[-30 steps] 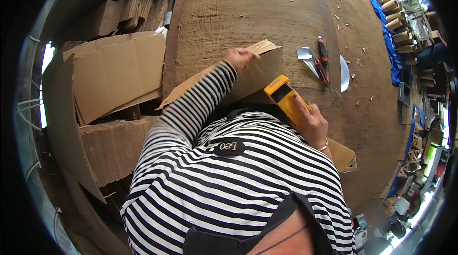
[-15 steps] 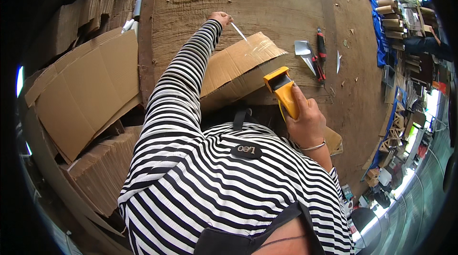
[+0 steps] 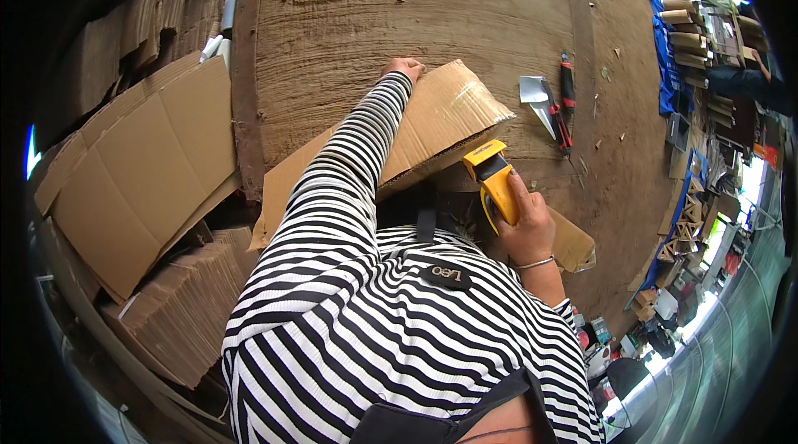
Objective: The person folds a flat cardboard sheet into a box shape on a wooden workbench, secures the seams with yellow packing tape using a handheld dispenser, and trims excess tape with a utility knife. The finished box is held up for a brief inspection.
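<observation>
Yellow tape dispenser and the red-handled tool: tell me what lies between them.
In the head view, only bare wooden table lies between the yellow tape dispenser in the right hand and the red-handled tool.

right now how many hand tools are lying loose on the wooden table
2: a red-handled tool and a metal scraper beside it, right of the cardboard box. The right hand holds a yellow tape dispenser. Others may be hidden.

Scraper and red-handled tool: a metal scraper (image 3: 534, 95) and a red-handled tool (image 3: 566, 99) lie side by side near the bench's (image 3: 374, 12) right edge.
Flat cardboard: a big unfolded sheet (image 3: 141, 161) off my bench's left edge.
Stacked cardboard: corrugated bundles (image 3: 179, 311) below that sheet.
Cardboard tubes: a row of cardboard tubes (image 3: 677, 3) on blue cloth (image 3: 662, 53), beyond the right edge.
</observation>
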Available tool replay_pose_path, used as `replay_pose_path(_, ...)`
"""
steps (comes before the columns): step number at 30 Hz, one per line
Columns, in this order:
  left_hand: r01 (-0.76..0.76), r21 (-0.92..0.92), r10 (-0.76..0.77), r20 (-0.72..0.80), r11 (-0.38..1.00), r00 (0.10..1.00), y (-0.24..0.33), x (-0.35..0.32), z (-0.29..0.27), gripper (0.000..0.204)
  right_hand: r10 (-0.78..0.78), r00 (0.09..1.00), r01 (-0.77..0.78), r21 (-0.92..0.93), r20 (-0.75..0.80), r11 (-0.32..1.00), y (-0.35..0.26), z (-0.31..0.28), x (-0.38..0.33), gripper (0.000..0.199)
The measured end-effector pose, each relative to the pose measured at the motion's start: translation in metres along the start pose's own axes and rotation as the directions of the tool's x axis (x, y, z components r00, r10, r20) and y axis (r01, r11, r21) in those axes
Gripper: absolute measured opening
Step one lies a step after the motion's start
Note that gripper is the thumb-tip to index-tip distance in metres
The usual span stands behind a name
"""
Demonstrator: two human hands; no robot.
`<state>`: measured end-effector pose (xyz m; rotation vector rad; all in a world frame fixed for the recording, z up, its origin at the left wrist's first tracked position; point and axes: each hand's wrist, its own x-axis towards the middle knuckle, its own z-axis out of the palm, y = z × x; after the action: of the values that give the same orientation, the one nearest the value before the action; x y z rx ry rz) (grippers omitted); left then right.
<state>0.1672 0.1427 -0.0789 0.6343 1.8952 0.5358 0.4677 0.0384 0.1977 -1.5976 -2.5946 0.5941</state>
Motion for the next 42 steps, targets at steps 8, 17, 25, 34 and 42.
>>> replay_pose_path(8,0.120,0.074,-0.124,0.049,0.990,0.991,0.020,-0.032,-0.020,0.030,-0.089,0.992,0.099,0.109,-0.094,0.989,0.030,0.027,-0.012,0.074)
replay_pose_path(17,-0.135,0.257,0.043,0.334,0.957,0.942,0.003,-0.002,-0.016,0.038,-0.105,0.986,0.120,0.117,-0.127,0.986,0.066,0.046,-0.044,0.079)
replay_pose_path(25,-0.207,0.259,0.124,0.303,0.943,0.945,0.003,-0.013,-0.005,0.070,-0.152,0.969,0.185,0.166,-0.195,0.968,0.076,0.056,-0.049,0.085)
replay_pose_path(34,-0.211,0.597,0.151,0.149,0.774,0.977,0.071,-0.130,0.003,0.068,-0.126,0.971,0.160,0.158,-0.205,0.974,0.079,0.080,-0.031,0.078)
replay_pose_path(42,-0.742,0.472,0.637,0.396,0.477,0.661,0.025,-0.184,0.007,0.062,-0.098,0.976,0.139,0.209,-0.192,0.968,0.069,0.084,-0.007,0.074)
